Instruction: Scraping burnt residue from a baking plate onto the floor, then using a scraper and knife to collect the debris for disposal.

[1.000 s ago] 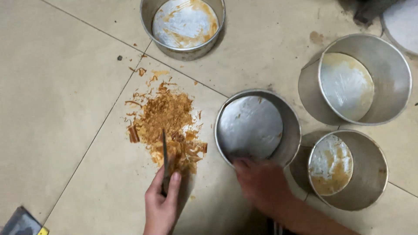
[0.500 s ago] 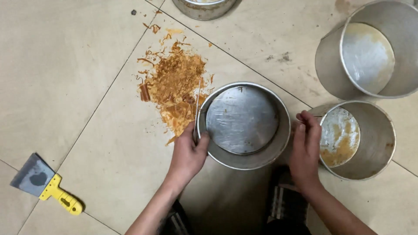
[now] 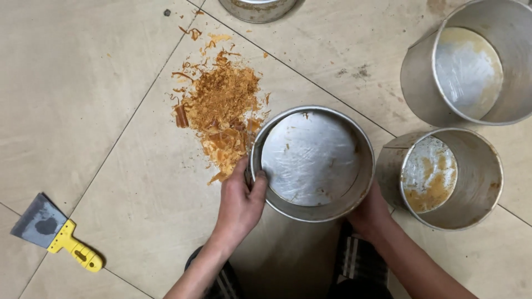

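- On the tiled floor [image 3: 83, 99], between the person's knees, sits a round metal tin [image 3: 311, 161], its scratched bottom nearly clean.
- The left hand [image 3: 239, 200] is clamped on the tin's near-left rim, thumb hooked inside the wall and fingers outside.
- The right hand [image 3: 368, 213] presses the tin's outer wall on the near-right side; its fingers are hidden behind the tin, so I cannot tell how tightly it grips.
- Just beside the tin, on its left, lies a heap of orange-brown scrapings [image 3: 220, 113], touching or nearly touching the rim.
- To the right a second tin [image 3: 446, 178] stands close by, yellow-brown crust inside.
- Beyond it a third, larger tin [image 3: 471, 63] lies tilted.
- A fourth tin [image 3: 257, 8] is cut off at the top edge.
- A yellow-handled scraper [image 3: 55, 232] lies well apart, far left.
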